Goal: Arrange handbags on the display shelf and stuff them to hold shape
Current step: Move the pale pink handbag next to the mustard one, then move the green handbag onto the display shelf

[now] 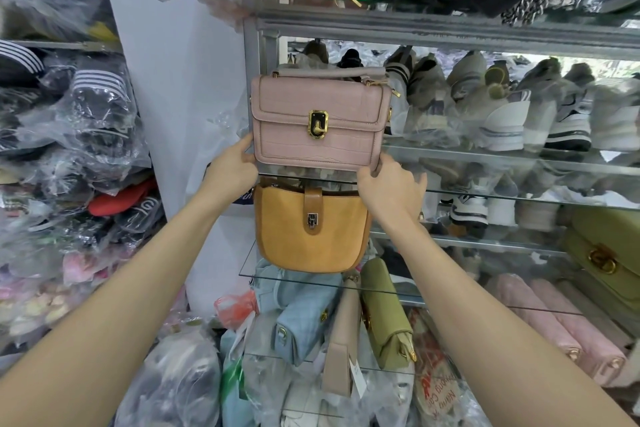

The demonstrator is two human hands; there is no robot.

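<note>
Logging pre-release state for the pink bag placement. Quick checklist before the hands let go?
1. Both hands on bag: ok. Left hand and right hand hold the pink handbag at its lower corners.
2. Bag upright, clasp forward: ok.
3. Bottom seated on the glass shelf: cannot tell, the hands cover the bottom corners.
4. Clear of the shoes to its right: cannot tell.
5. Stuffed to shape: cannot tell, flap shut.
6. Yellow handbag below undisturbed: ok, upright.
</note>
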